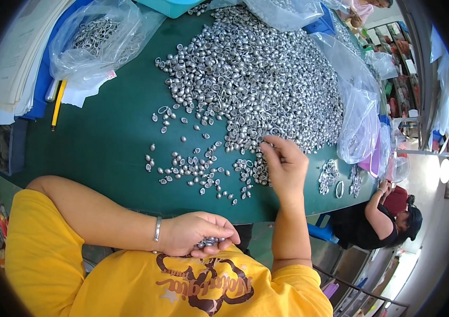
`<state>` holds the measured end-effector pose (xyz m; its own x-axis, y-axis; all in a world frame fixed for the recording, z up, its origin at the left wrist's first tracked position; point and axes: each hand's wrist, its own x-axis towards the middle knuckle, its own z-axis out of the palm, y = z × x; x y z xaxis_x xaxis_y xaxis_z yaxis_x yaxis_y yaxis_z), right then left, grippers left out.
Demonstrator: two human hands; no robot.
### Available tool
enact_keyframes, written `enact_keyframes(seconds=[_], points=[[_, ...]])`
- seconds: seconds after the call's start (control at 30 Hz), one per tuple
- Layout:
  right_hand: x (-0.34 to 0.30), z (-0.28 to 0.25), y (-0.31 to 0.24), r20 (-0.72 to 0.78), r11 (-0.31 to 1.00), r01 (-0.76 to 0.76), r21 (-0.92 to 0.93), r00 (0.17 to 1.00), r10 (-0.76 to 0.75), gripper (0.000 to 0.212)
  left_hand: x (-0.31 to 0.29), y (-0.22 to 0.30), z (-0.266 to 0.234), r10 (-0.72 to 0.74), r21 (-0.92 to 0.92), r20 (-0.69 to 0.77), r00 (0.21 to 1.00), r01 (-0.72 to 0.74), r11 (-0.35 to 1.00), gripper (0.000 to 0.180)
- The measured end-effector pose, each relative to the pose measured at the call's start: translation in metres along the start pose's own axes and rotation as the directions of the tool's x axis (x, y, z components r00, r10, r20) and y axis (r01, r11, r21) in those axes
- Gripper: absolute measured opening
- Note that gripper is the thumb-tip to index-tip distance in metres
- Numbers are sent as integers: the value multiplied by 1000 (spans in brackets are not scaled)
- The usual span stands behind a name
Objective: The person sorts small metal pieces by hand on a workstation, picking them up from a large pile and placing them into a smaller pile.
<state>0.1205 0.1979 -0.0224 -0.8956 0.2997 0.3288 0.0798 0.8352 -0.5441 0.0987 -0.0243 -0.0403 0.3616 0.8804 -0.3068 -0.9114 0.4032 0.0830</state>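
Observation:
My left hand (187,235), with a bangle at its wrist, is held near my body, its curled fingers cupping several small silver metal pieces (209,242). My right hand (291,168) reaches to the near edge of a big pile of silver metal pieces (272,68). Its thumb and forefinger are closed together over the pieces; what lies between the tips, if anything, is too small to make out. Many pieces look like small rounded hollow caps. A loose scatter of them (199,168) lies left of my right hand on the green tabletop (108,142).
A clear bag of metal rings (97,39), a yellow pencil-like stick (58,105) and papers (18,58) are at the left. Clear plastic (359,121) borders the pile's right side. Beyond small ring heaps (329,177), a person in black (375,224) works; another is far back.

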Motion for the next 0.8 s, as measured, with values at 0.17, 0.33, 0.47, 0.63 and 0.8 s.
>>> enact_keyframes(seconds=[0.17,0.33,0.47,0.63,0.8], points=[[1,10,2,-75,969,160,-190,981,-177,10,-1,1,0,1,16,-4,1000,-1,1000,22],[2,-27,7,271,-1,-277,961,940,209,6,-1,-1,0,8,3,4,1000,-8,1000,22],[-21,-47,11,262,277,-345,897,918,297,12,-3,4,1,-7,13,-28,1000,8,1000,22],[-52,-22,-5,81,998,-15,-57,996,19,14,-1,4,1,-19,-12,-18,1000,19,1000,21],[-61,-21,-7,-54,986,-118,120,991,125,6,-2,6,3,-27,6,-25,999,27,1000,20]])
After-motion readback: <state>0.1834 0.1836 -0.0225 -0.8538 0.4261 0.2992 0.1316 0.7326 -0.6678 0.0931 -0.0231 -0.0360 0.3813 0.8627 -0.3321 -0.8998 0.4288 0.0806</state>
